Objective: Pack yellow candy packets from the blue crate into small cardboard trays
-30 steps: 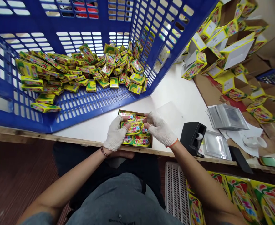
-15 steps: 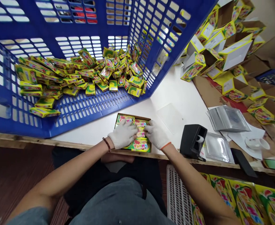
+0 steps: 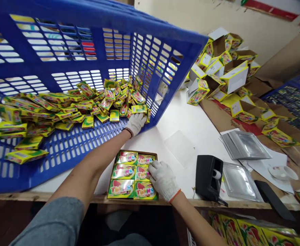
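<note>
My left hand (image 3: 136,123), in a white knit glove, is inside the blue basket (image 3: 88,145) at its front right. Its fingers are bent around a small yellow-green box, mostly covered by the glove, beside other small boxes (image 3: 139,108). In front of me lies a shallow open carton (image 3: 111,177), filled with rows of small boxes printed TWINS (image 3: 123,188). My right hand (image 3: 163,179), gloved too, is closed over the carton's right edge, its curled fingertips touching the boxes in the middle row.
A black tape dispenser (image 3: 207,179) stands right of the carton. Clear plastic trays (image 3: 251,145) are stacked beyond it, and a clear sheet (image 3: 182,147) lies on the white tabletop (image 3: 175,116). Open yellow display cartons (image 3: 231,78) are heaped at the back right. Packed cartons (image 3: 244,230) sit below the table edge.
My left hand has left the carton and reached forward into the basket. My right hand stays at the carton's right edge. The view has tilted up, showing more wall.
</note>
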Demonstrator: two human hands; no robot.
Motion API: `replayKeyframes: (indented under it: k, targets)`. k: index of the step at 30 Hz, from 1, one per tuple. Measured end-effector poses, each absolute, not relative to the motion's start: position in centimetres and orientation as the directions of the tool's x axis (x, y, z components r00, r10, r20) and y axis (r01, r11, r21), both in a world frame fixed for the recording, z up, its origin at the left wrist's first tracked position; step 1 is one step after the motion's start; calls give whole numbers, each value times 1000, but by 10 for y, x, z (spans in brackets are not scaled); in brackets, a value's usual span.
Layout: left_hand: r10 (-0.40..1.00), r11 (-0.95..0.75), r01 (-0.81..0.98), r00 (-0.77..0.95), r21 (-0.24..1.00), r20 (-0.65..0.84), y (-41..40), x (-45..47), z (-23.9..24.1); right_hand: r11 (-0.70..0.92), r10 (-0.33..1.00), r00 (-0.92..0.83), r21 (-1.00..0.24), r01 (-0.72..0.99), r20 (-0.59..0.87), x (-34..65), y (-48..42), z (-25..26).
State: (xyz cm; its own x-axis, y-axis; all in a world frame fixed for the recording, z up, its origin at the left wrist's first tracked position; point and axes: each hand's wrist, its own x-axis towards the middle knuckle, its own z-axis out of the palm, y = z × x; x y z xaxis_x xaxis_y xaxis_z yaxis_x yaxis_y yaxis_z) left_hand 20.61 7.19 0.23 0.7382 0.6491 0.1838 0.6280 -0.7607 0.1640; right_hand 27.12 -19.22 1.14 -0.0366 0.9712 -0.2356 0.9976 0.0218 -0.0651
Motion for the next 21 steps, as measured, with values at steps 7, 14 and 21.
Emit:
replayKeyframes:
  k: [7, 14, 21]
  targets:
    - [715, -582, 355, 653, 731, 251, 59, 183, 27, -19, 987, 66, -295, 955, 148, 300, -190, 15]
    - [333, -16, 76, 941, 997, -66, -31, 149, 62, 336, 937, -261, -399, 853, 232, 303, -156, 67]
    - [693, -544, 363, 703, 756, 161, -47, 105, 25, -234, 952, 305, -706, 669, -27, 304, -176, 33]
